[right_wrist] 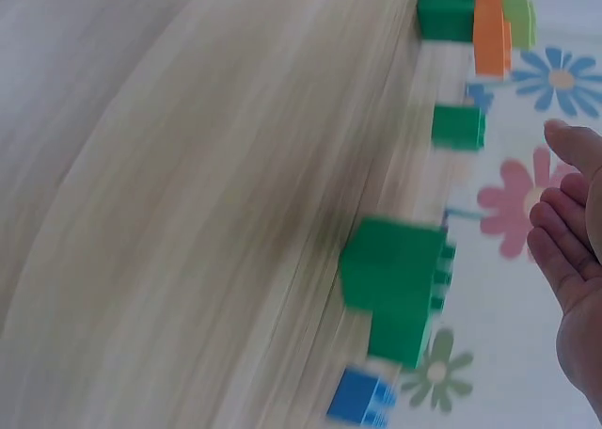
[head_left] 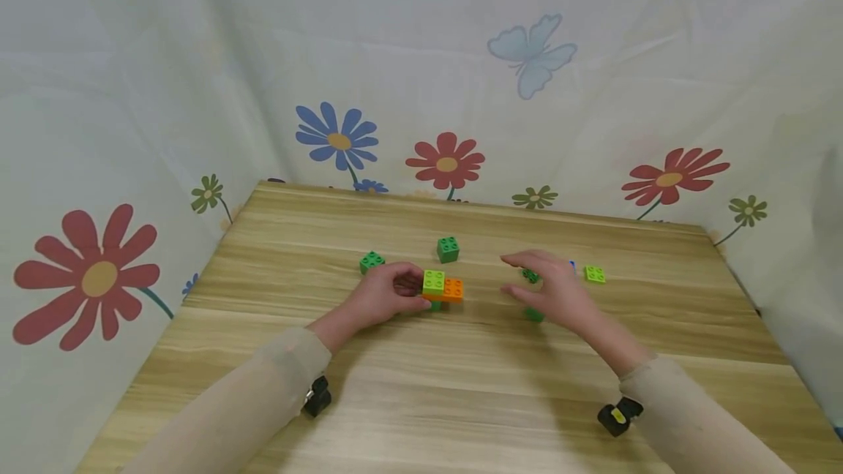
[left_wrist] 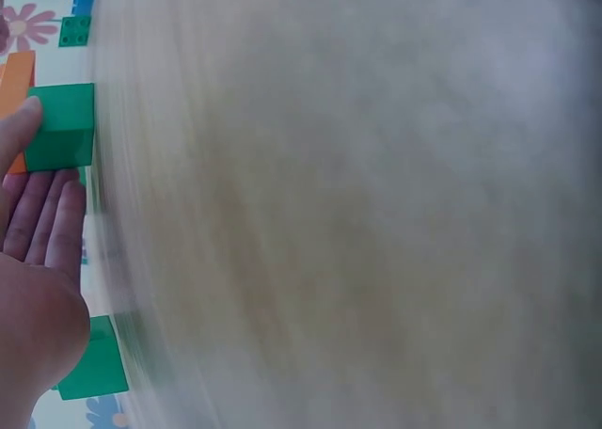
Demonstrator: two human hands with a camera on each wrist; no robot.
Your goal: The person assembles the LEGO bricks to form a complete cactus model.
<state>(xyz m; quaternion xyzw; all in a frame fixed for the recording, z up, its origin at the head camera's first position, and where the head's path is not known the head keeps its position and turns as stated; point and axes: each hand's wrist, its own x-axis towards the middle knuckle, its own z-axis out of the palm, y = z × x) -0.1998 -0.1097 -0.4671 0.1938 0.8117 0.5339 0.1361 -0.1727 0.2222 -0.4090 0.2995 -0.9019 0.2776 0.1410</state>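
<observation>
My left hand [head_left: 385, 292] grips a small stack of toy building bricks between thumb and fingers. In the stack, a lime brick [head_left: 433, 281] sits on one end of a flat orange brick [head_left: 454, 290], with a green brick [left_wrist: 62, 128] underneath. To the right, my right hand [head_left: 560, 292] hovers with thumb and fingers apart and nothing between them. Below it are green bricks [right_wrist: 395, 264], partly hidden by the hand in the head view. A blue brick [right_wrist: 359, 397] lies near them, mostly covered in the head view.
One green brick [head_left: 448, 249] stands behind the stack, and another green brick [head_left: 372, 262] is beside the left hand. A flat lime brick [head_left: 595, 274] lies right of the right hand. The wooden table [head_left: 421, 393] meets a flower-patterned cloth [head_left: 395, 42] at the back.
</observation>
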